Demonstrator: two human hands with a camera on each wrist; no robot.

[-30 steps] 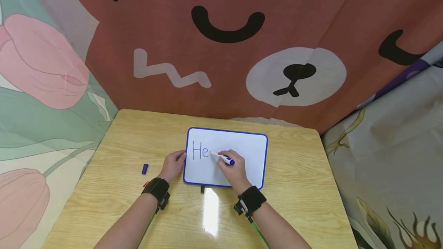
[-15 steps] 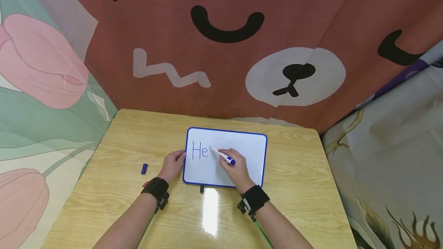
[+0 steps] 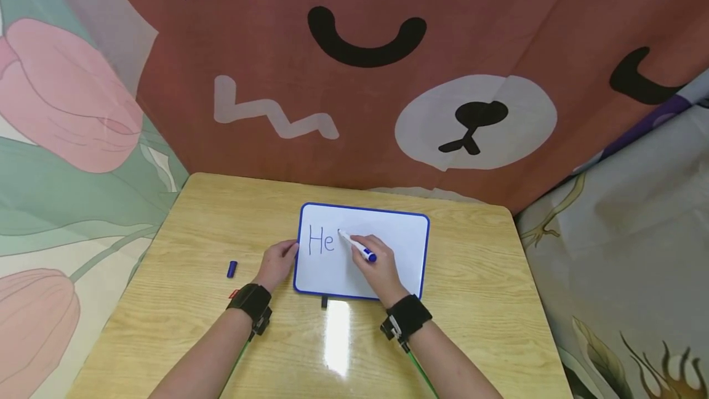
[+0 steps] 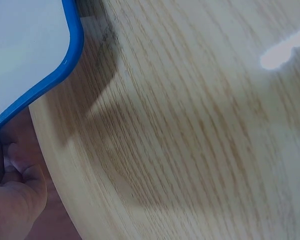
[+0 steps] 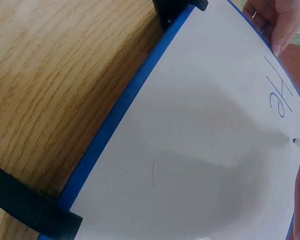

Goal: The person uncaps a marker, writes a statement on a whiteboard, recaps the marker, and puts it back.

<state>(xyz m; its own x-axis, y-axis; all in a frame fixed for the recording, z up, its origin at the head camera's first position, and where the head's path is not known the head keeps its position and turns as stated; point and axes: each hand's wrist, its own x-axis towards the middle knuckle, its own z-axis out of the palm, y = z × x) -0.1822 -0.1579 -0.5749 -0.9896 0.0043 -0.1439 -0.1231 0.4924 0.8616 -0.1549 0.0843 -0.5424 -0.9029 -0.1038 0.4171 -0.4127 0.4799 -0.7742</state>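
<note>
A small whiteboard [image 3: 327, 276] with a blue frame stands on the table, with "He" [image 3: 321, 240] in blue on its left part. My right hand [image 3: 379, 266] holds a white marker [image 3: 357, 248] with a blue end. Its dark tip [image 5: 294, 140] is right at the board, just past the "e" and level with that letter's upper side. My left hand [image 3: 277, 263] grips the board's left edge, thumb [image 5: 280, 42] at the frame and the other fingers curled beside it. In the left wrist view, the left hand [image 4: 17, 195] is partly cut off under the blue frame.
A blue marker cap [image 3: 231, 269] lies on the wooden table [image 3: 471, 325], left of my left hand. Dark clips [image 5: 37, 212] sit on the board's near edge. Printed curtains [image 3: 277, 159] hang behind the table and at both sides.
The marker tip has moved a short way up the board, away from me, beside the "e". My right hand has shifted slightly with it; the left hand has stayed put.
</note>
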